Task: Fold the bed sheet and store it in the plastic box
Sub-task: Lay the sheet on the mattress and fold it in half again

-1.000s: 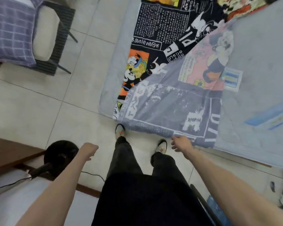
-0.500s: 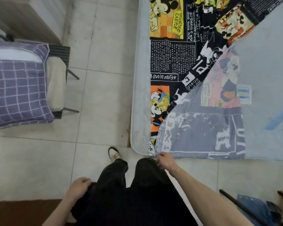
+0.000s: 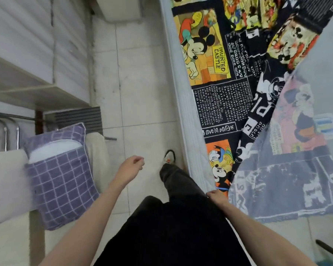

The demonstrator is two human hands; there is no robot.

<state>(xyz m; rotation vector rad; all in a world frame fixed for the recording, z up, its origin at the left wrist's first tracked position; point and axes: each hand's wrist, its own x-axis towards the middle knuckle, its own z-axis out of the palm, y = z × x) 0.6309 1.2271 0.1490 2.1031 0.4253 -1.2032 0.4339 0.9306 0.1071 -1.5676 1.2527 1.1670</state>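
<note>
Cartoon-printed bed sheet [image 3: 225, 104] lies spread over the mattress [image 3: 183, 104] on the right of the view, its near corner folded back so the pale, washed-out underside [image 3: 288, 169] faces up across the lower part of the bed. The right hand [image 3: 216, 195] sits at the near corner of that folded part, right beside the person's dark trouser leg [image 3: 179, 185]; its fingers curl down over the cloth edge and seem to pinch it, though the fingertips themselves are hidden. The left hand [image 3: 132, 166] hangs free over the tiled floor [image 3: 138, 83], well apart from the sheet, with fingers curled into a loose fist and nothing in them. One sneaker [image 3: 169, 156] stands on the tiles just beside the mattress edge. To the left, a purple checked pillow [image 3: 62, 181] leans on a chair, below a pale wooden shelf [image 3: 27, 89].
</note>
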